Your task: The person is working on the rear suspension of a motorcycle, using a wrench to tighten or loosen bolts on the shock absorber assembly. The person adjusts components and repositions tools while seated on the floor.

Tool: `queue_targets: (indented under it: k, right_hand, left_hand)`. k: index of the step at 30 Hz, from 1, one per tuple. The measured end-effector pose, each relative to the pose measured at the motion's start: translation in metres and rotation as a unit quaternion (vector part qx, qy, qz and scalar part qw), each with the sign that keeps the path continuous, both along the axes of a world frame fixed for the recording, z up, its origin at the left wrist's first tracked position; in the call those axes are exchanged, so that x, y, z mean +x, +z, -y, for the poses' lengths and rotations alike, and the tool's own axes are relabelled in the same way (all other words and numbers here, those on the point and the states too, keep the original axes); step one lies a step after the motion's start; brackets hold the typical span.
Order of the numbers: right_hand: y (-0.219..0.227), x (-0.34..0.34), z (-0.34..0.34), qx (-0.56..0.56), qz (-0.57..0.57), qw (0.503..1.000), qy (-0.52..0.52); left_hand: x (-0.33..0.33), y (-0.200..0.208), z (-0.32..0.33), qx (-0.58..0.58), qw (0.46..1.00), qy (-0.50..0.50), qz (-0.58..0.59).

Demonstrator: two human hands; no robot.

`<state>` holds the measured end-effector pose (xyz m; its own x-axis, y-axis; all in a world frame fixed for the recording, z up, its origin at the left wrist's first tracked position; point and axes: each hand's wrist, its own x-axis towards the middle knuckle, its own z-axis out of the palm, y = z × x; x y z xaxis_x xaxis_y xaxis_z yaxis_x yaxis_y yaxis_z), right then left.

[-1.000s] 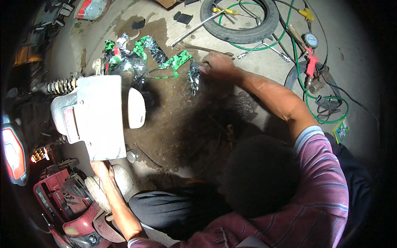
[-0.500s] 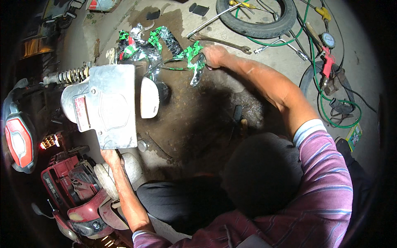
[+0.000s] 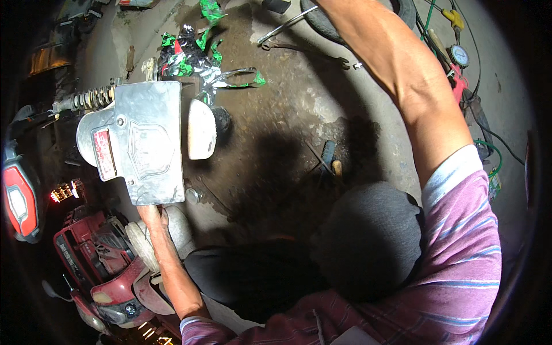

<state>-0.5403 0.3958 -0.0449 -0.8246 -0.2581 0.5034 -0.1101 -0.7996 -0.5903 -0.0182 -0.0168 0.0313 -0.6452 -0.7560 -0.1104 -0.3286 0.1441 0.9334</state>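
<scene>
My left hand [image 3: 154, 216] reaches up to the lower edge of a grey metal plate [image 3: 150, 144] fixed to a vehicle's rear part. Its fingers go out of sight behind the plate, so their grip is hidden. My right forearm [image 3: 397, 63] stretches up past the top edge, leaving the right hand outside the picture. Black, green and clear plastic film [image 3: 192, 64] lies crumpled on the floor above the plate, with a green strip [image 3: 211, 10] of it near the top edge. A white rounded piece [image 3: 201, 131] sits beside the plate.
A coil-spring shock absorber [image 3: 92, 99] and red lamp [image 3: 20, 200] are at left, above a red scooter [image 3: 103, 259]. A spanner [image 3: 310, 54], metal rod [image 3: 287, 26], tyre [image 3: 322, 23] and brush [image 3: 328, 152] lie on the floor. An air gauge [image 3: 459, 55] and hose [image 3: 493, 150] are at right.
My right hand has swung up and away, out of the picture. The film strip it had at its fingers is no longer stretched to the right; a green piece appears higher up.
</scene>
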Motion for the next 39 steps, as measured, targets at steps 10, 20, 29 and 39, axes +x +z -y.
queue_targets:
  k: [10,20,29,39]
  right_hand:
    - [-0.165,0.138,0.016,0.618,-0.136,0.768,0.095]
    - [-0.18,0.175,0.059,0.804,-0.197,0.56,0.034]
    - [-0.106,0.107,-0.009,0.197,0.126,0.97,0.067]
    - [-0.158,0.315,-0.168,0.608,0.161,0.773,0.08]
  left_hand:
    - [0.009,-0.007,0.023,0.117,0.992,0.038,0.032]
    - [0.003,0.003,-0.002,0.102,0.995,0.023,-0.002]
    - [0.027,-0.012,0.06,-0.268,0.956,-0.12,0.025]
    - [0.026,-0.001,0.023,0.092,0.99,-0.099,-0.049]
